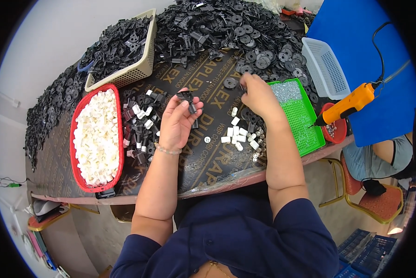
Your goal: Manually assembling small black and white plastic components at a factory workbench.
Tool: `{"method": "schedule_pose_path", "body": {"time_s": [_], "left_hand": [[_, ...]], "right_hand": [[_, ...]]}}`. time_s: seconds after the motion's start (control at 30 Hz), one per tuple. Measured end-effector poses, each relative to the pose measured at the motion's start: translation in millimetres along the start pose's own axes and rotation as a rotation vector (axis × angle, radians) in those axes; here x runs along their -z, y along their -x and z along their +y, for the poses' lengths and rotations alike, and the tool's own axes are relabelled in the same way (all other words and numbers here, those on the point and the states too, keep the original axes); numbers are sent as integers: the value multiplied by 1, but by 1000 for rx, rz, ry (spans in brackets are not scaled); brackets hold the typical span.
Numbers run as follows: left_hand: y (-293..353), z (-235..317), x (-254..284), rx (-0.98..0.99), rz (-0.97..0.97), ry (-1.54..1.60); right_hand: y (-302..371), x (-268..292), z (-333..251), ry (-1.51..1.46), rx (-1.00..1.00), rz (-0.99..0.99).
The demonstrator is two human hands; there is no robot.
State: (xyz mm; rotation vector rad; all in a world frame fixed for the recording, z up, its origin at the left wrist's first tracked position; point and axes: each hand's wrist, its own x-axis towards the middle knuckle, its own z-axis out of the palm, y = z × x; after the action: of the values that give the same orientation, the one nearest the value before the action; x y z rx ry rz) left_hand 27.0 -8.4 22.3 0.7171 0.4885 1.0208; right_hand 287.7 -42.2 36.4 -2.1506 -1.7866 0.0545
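My left hand is closed around a small black plastic part, held above the middle of the table. Farther right, my right hand reaches toward the pile with its fingers pinched. A dark bit shows at those fingertips, too small to make out. Beside them lies a black disc with a centre hole. Small white plastic blocks sit between my forearms, with a white round button-like piece to their left. Small metal pieces lie next to my right forearm.
A red basket of white pieces stands left, beside assembled black-and-white parts. Black parts heap along the back, near a beige basket. At right are a green tray, an orange electric screwdriver, a red bowl and a pale basket.
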Motion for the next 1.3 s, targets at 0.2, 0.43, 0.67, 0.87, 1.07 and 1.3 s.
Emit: {"method": "schedule_pose_path", "body": {"time_s": [0.2, 0.43, 0.67, 0.87, 1.07, 1.3], "left_hand": [[3, -2, -7, 65, -74, -13], [5, 2, -1, 23, -135, -15], [3, -1, 9, 114, -142, 198], [6, 0, 1, 125, -136, 173], [7, 5, -8, 120, -143, 120], [6, 1, -3, -94, -126, -331]], "right_hand": [[11, 21, -58, -1286, 122, -356], [20, 18, -78, -1033, 196, -123], [22, 21, -80, -797, 414, 254], [22, 16, -86, -739, 496, 246], [21, 9, -84, -681, 526, 283], [15, 2, -80, -1258, 189, -136]]}}
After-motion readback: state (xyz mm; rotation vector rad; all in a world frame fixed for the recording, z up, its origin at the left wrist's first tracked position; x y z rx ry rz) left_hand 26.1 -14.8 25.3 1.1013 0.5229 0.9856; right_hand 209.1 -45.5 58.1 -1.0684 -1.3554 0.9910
